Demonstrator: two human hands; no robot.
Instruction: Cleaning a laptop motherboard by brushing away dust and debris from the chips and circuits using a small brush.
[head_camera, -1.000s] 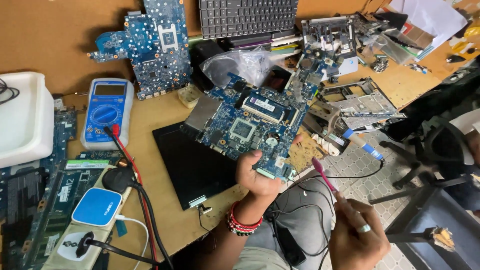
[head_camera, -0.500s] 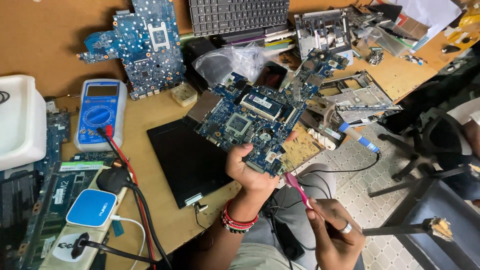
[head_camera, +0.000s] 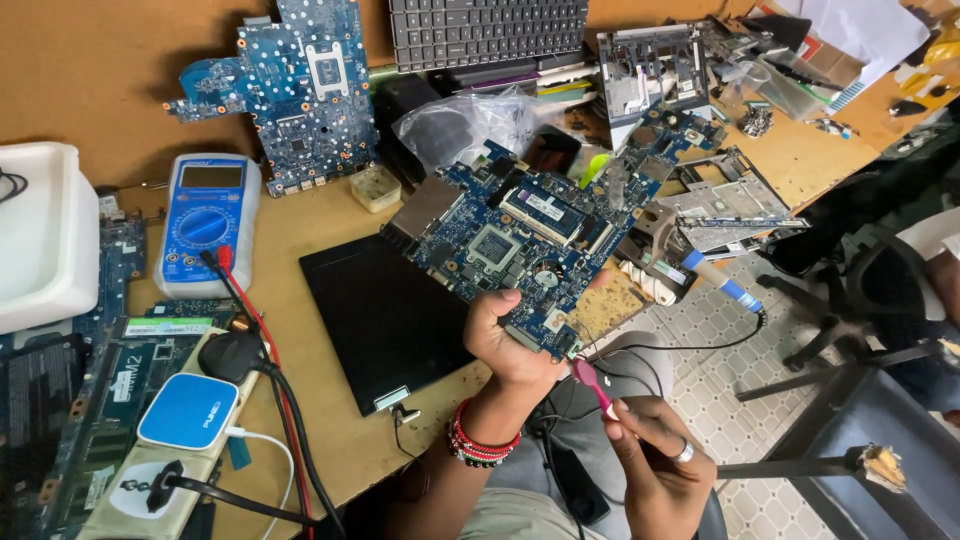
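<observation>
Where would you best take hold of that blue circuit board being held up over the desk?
Grip the blue circuit board by its bare near edge, coming from below on the person's side, as the left hand does. It is flat and thin, and its face is crowded with chips, so pinching the rim probably spares them.

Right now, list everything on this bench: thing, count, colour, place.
circuit board in hand: one, blue, centre, held up over the desk
second circuit board: one, blue, top left against the wall
meter: one, blue, left, red and black leads plugged in
black panel: one, flat on the desk, centre
keyboard: one, dark, top centre
white tray: one, far left
plastic bag: one, clear, behind the held board
soldering iron: one, blue handle, right desk edge
left hand: grip on the board's lower edge, red bead bracelet
right hand: holds pink tool, ring on a finger
</observation>
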